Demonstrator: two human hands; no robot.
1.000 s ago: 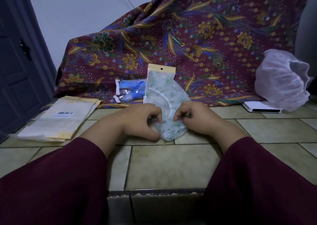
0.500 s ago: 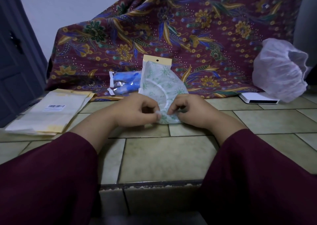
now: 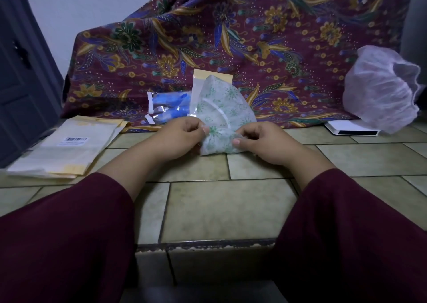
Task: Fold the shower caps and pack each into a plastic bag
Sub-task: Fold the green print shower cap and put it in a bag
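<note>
Green-patterned shower cap [image 3: 221,115], folded, sits inside a clear plastic bag [image 3: 201,90] with a tan header strip, mid-scene on the tiled counter [image 3: 226,210]. Bag's lower end is held up off the tiles. Left hand [image 3: 180,138] pinches the bag's left edge, thumb and forefinger closed on it. Right hand [image 3: 261,143] pinches the lower right end, fingers curled round the plastic. Cap's lower tip partly hidden by the right hand.

Just behind, left of the bag: packed blue cap [image 3: 169,106], partly covered by it. Far right: loose white cap [image 3: 379,90], puffed open, resting on a flat white box [image 3: 349,130]; its right side is cut by the frame. Left: stack of empty bags [image 3: 67,148] with a barcode label, print too small to read. Patterned cloth [image 3: 231,37] drapes along the far edge.

Bare tiles lie between hands and near counter edge. Dark red sleeves [image 3: 346,233] fill the near corners.
</note>
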